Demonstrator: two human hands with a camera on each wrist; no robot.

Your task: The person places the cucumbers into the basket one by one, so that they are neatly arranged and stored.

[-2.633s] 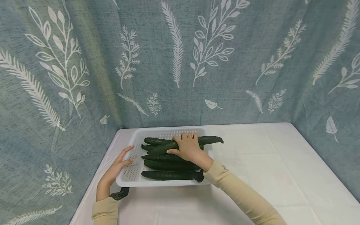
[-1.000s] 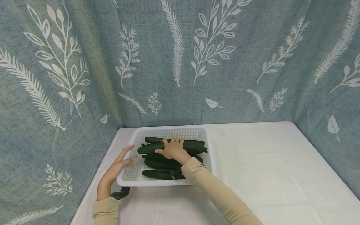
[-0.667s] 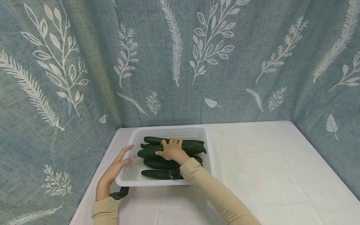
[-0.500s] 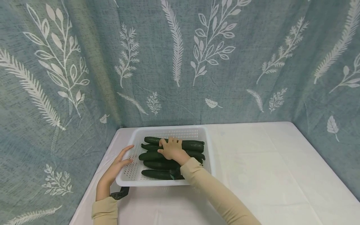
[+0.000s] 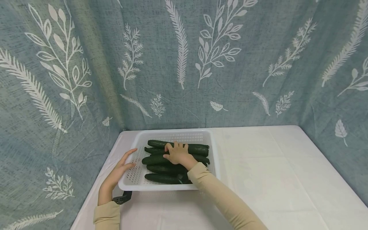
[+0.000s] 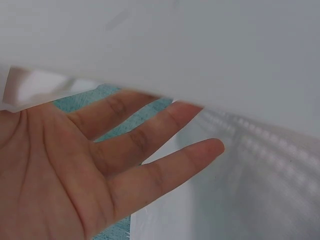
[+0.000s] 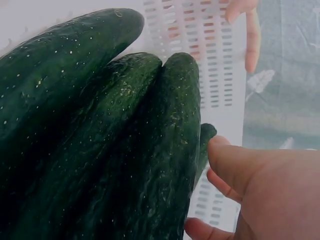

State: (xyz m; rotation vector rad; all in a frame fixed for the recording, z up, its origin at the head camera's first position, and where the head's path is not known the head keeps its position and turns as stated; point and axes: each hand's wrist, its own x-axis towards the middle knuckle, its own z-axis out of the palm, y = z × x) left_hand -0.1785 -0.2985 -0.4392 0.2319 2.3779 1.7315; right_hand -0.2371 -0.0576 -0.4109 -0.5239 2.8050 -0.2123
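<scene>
Several dark green cucumbers (image 5: 161, 169) lie side by side in a white perforated plastic basket (image 5: 215, 156), their bumpy skins close up in the right wrist view. My right hand (image 5: 179, 154) is over the back cucumbers with its fingers spread. In the right wrist view, that hand's thumb and fingers (image 7: 235, 172) are beside the cucumbers, with no cucumber enclosed. At the basket's left rim my left hand (image 5: 117, 171) rests with thumb and forefinger over the edge. Its other fingers extend nearly straight below the rim in the left wrist view (image 6: 150, 175).
A white cloth covers the table (image 5: 258, 166), which extends to the right of the basket. Blue-green curtains (image 5: 184, 64) with white leaf prints stand behind and at both sides. A black wrist camera (image 5: 123, 198) sits under the left wrist.
The right hand carried a cucumber leftward, laid it among the others and let it go. Since then the hand has shifted slightly right. The left hand stays at the rim.
</scene>
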